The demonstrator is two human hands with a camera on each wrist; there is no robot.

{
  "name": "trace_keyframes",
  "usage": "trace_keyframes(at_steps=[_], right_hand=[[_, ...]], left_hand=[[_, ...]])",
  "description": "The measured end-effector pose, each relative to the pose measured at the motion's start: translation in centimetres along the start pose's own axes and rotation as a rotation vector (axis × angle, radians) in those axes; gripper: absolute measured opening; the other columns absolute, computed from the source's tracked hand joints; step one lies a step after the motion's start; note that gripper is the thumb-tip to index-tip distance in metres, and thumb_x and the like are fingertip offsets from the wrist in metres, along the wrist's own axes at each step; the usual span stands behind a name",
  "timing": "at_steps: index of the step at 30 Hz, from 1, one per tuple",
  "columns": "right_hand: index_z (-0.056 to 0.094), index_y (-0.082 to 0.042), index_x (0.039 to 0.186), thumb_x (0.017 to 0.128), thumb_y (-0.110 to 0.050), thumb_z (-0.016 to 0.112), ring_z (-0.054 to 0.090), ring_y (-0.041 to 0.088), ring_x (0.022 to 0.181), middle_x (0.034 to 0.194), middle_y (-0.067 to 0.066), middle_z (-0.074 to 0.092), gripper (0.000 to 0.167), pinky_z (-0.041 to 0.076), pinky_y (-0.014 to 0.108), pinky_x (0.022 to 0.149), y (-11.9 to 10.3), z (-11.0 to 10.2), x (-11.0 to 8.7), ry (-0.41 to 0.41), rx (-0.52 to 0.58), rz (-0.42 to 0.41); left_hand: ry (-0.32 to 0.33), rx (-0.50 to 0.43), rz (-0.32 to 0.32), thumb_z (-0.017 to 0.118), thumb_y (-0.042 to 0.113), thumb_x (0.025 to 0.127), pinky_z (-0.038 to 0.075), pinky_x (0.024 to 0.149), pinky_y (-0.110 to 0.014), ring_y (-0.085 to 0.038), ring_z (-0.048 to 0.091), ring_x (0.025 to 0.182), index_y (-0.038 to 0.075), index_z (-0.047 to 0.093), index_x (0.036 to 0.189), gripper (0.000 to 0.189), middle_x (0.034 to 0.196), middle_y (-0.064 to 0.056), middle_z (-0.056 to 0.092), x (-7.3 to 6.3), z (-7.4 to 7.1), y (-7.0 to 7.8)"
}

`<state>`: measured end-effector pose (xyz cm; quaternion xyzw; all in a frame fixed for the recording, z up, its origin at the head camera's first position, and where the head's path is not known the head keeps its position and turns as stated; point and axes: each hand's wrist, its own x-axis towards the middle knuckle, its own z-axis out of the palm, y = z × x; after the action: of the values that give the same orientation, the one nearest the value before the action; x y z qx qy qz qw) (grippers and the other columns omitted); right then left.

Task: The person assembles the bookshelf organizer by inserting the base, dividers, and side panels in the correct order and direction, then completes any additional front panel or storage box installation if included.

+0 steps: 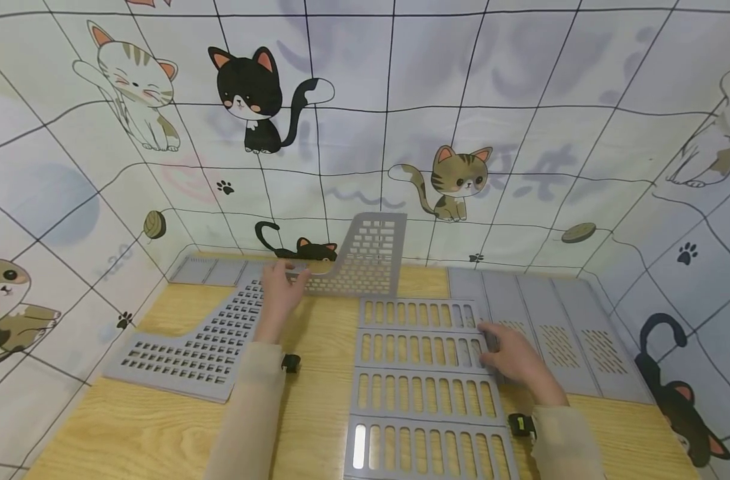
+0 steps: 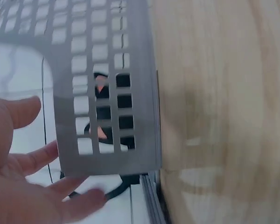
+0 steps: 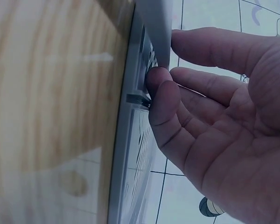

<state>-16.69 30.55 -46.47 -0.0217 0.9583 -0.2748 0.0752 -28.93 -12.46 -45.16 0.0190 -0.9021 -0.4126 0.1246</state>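
Observation:
A grey L-shaped panel (image 1: 371, 257) with rows of small rectangular holes stands upright near the back wall. At its narrow left end is my left hand (image 1: 283, 287), with thumb and fingers spread around it. In the left wrist view, a gap shows between the thumb and the perforated panel (image 2: 102, 161), and the fingers reach past its end. My right hand (image 1: 517, 357) pinches the right edge of a grey slotted panel (image 1: 427, 372). The right wrist view has fingertips (image 3: 165, 100) at the edge of a grey panel (image 3: 159, 32); part of the contact is hidden.
Another grey perforated panel (image 1: 191, 357) lies at left on the wooden table (image 1: 305, 413). Grey plates with slanted slots (image 1: 559, 347) lie at right, partly behind the right hand. A narrow grey strip (image 1: 211, 272) lies at the back left. Cat-print cloth (image 1: 365, 133) surrounds the table.

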Motion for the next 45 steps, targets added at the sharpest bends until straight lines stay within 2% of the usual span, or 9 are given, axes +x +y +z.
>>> trace_keyframes(at_steps=[6, 12, 20, 22, 30, 33, 37, 41, 45], right_hand=[[0.049, 0.009, 0.146, 0.088, -0.005, 0.075, 0.064, 0.034, 0.099, 0.138, 0.036, 0.054, 0.066, 0.055, 0.052, 0.084, 0.0, 0.0, 0.0, -0.005, -0.012, 0.013], [0.048, 0.008, 0.147, 0.088, -0.006, 0.075, 0.064, 0.027, 0.09, 0.135, 0.034, 0.056, 0.067, 0.056, 0.045, 0.077, -0.1, 0.1, 0.0, -0.008, 0.001, 0.018], [0.049, 0.009, 0.145, 0.086, -0.004, 0.075, 0.063, 0.028, 0.091, 0.136, 0.036, 0.056, 0.065, 0.056, 0.044, 0.075, -0.2, 0.1, 0.0, 0.006, -0.023, 0.004], [0.05, 0.01, 0.145, 0.086, -0.004, 0.075, 0.063, 0.028, 0.09, 0.135, 0.036, 0.056, 0.065, 0.056, 0.044, 0.074, -0.2, 0.1, 0.0, 0.011, -0.027, -0.003], [0.049, 0.009, 0.146, 0.087, -0.005, 0.074, 0.062, 0.025, 0.085, 0.122, 0.031, 0.063, 0.065, 0.054, 0.04, 0.069, -0.2, 0.1, 0.0, 0.003, -0.021, 0.018], [0.049, 0.008, 0.146, 0.088, -0.006, 0.075, 0.059, 0.023, 0.081, 0.109, 0.022, 0.066, 0.065, 0.05, 0.036, 0.064, -0.3, -0.1, -0.1, -0.005, -0.017, 0.027], [0.05, 0.008, 0.146, 0.088, -0.007, 0.075, 0.059, 0.022, 0.079, 0.101, 0.018, 0.067, 0.065, 0.049, 0.035, 0.063, -0.5, -0.2, -0.2, -0.009, -0.023, 0.027], [0.052, 0.005, 0.146, 0.088, -0.008, 0.076, 0.066, 0.035, 0.095, 0.117, 0.027, 0.068, 0.064, 0.055, 0.049, 0.08, -0.8, 0.0, -0.3, 0.001, -0.046, -0.015], [0.052, 0.007, 0.145, 0.088, -0.006, 0.074, 0.051, 0.054, 0.131, 0.145, 0.034, 0.051, 0.063, 0.04, 0.066, 0.108, -1.6, 0.6, -0.1, 0.002, -0.065, -0.072]], left_hand=[[-0.084, -0.055, -0.074, 0.062, 0.033, 0.103, 0.048, 0.1, -0.055, -0.041, 0.055, 0.121, -0.004, 0.049, 0.143, 0.056, 0.136, -0.027, 0.055, 0.0, -0.8, -0.8], [-0.074, -0.062, -0.131, 0.059, 0.031, 0.103, 0.046, 0.105, -0.057, -0.045, 0.053, 0.13, -0.005, 0.047, 0.147, 0.058, 0.143, -0.031, 0.053, 0.0, -1.1, -0.9], [-0.068, 0.02, -0.095, 0.059, 0.028, 0.103, 0.054, 0.093, -0.053, -0.044, 0.062, 0.116, -0.008, 0.044, 0.148, 0.059, 0.134, -0.034, 0.058, -0.1, -0.4, 0.0], [-0.065, 0.021, -0.065, 0.06, 0.026, 0.103, 0.057, 0.081, -0.048, -0.039, 0.067, 0.097, -0.01, 0.045, 0.147, 0.059, 0.12, -0.033, 0.065, -0.2, -0.1, 0.1], [-0.094, 0.025, -0.011, 0.06, 0.022, 0.101, 0.053, 0.097, -0.056, -0.045, 0.063, 0.116, -0.011, 0.041, 0.149, 0.061, 0.141, -0.036, 0.054, -0.6, 0.9, 0.7], [-0.094, 0.015, 0.018, 0.06, 0.021, 0.101, 0.059, 0.074, -0.05, -0.04, 0.068, 0.089, -0.011, 0.043, 0.148, 0.06, 0.124, -0.034, 0.063, -0.8, 1.2, 0.9], [-0.075, 0.01, 0.046, 0.062, 0.018, 0.099, 0.048, 0.049, -0.042, -0.033, 0.059, 0.061, -0.011, 0.046, 0.146, 0.057, 0.106, -0.03, 0.067, -1.0, 1.5, 1.1], [-0.091, 0.017, 0.052, 0.062, 0.017, 0.098, 0.058, 0.074, -0.048, -0.041, 0.067, 0.092, -0.01, 0.045, 0.147, 0.058, 0.12, -0.032, 0.065, -1.2, 2.5, 1.5], [-0.195, -0.038, 0.081, 0.063, 0.017, 0.098, 0.045, 0.108, -0.058, -0.049, 0.053, 0.13, -0.01, 0.039, 0.151, 0.065, 0.142, -0.034, 0.053, -1.5, 3.8, 2.3]])
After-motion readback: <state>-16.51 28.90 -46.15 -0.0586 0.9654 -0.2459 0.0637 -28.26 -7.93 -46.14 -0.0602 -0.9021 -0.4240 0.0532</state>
